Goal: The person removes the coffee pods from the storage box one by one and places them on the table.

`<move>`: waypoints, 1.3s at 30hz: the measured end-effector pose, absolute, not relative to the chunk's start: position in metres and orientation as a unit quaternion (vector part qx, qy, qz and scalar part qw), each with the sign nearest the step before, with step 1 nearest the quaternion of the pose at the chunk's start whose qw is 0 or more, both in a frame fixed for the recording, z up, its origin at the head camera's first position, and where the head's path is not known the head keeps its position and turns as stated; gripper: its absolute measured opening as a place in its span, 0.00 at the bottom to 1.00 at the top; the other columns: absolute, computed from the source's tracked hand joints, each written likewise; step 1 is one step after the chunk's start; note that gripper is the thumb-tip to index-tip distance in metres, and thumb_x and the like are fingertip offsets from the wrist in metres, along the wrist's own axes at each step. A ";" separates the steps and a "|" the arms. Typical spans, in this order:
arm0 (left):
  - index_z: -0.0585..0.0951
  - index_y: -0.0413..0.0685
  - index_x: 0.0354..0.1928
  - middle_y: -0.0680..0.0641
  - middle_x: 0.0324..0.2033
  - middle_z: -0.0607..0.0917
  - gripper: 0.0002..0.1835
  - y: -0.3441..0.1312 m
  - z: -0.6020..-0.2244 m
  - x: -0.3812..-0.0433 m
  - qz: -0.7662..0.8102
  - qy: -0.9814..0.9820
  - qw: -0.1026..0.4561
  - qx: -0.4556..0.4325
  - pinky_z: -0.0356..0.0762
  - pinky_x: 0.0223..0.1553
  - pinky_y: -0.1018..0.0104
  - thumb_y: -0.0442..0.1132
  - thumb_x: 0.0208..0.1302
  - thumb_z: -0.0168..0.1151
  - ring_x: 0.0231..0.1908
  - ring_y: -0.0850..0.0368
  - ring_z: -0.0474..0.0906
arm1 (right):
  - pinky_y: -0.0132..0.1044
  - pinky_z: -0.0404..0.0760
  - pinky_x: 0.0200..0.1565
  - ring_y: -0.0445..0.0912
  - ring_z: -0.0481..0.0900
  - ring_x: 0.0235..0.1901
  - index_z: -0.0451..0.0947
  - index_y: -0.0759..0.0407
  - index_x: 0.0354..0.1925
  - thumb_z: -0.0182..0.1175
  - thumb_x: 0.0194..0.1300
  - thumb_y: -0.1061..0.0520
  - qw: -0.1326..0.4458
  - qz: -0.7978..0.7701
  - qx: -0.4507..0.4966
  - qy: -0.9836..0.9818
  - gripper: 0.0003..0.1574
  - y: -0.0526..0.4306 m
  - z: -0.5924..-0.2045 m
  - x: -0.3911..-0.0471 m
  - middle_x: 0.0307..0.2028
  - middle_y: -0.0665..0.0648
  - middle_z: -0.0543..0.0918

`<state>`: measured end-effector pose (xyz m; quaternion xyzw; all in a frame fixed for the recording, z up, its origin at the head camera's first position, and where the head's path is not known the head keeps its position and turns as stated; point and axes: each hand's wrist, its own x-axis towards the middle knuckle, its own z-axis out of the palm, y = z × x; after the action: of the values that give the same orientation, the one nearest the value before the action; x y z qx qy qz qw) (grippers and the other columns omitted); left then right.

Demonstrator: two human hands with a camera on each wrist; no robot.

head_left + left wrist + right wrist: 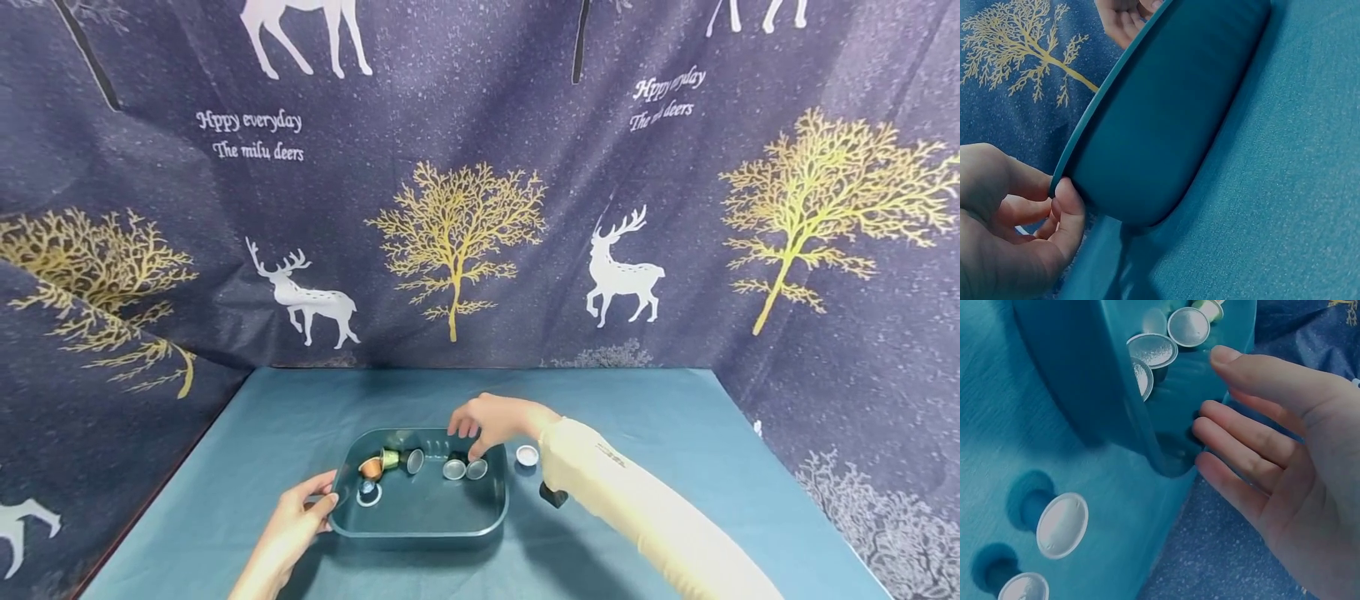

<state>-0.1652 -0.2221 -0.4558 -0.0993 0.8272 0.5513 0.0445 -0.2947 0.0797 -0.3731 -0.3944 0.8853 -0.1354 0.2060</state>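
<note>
A dark green plastic bin point(420, 533) stands on the table, several coffee capsules in it. My left hand point(303, 504) pinches its left rim between thumb and fingers, plain in the left wrist view too. Over the far right corner hovers my right hand point(498, 418), fingers spread and loosely bent, nothing in them. Below it, silver-lidded capsules point(453, 470) lie inside; the right wrist view shows a capsule lid point(1188, 327) near the thumb. At the bin's left are an orange capsule point(371, 468), a green capsule point(389, 458) and a blue capsule point(367, 487).
Outside the bin's right wall, a capsule point(527, 456) sits on the teal tablecloth point(660, 442); the right wrist view shows a second capsule point(1024, 589) nearby. A small black object point(553, 495) appears under the right sleeve. A printed cloth point(480, 275) hangs behind the table.
</note>
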 end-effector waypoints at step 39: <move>0.69 0.30 0.67 0.34 0.52 0.74 0.25 -0.219 -0.453 -0.162 0.557 0.822 0.038 -0.113 0.79 0.30 0.64 0.30 0.70 0.51 0.32 0.56 0.75 | 0.35 0.81 0.45 0.42 0.79 0.50 0.85 0.41 0.51 0.76 0.52 0.56 0.204 0.024 -0.343 0.917 0.26 0.032 -0.396 -0.290 0.55 0.46 0.81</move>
<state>-0.1623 -0.2190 -0.4534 -0.1129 0.8221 0.5568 0.0379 -0.2902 0.0324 -0.3960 -0.3428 0.9167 0.0239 0.2039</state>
